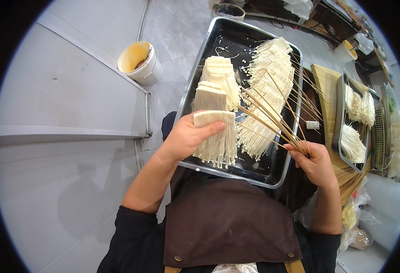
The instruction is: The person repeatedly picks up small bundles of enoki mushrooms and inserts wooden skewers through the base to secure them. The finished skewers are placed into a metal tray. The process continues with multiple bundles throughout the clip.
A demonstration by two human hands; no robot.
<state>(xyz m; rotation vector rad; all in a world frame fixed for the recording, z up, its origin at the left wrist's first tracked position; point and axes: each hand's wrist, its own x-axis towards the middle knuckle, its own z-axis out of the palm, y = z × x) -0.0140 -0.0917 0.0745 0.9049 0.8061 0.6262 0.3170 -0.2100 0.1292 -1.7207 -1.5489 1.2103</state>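
My left hand grips a flat bunch of enoki mushrooms, thumb across its front, caps hanging down. In my right hand is a fan of thin wooden skewers, their far ends pointing left toward the bunch; one skewer's tip reaches its right edge. Beneath lies a deep dark metal tray. Its left side holds a stack of overlapping enoki pieces, just beyond my left hand. Along its right side runs a row of enoki bunches, with skewers sticking out to the right over the rim.
To the right, a smaller metal tray with more enoki rests on a wooden board. Loose skewers lie below it. A white bucket stands on the floor at left, beside a pale panel. Another bucket is at upper right.
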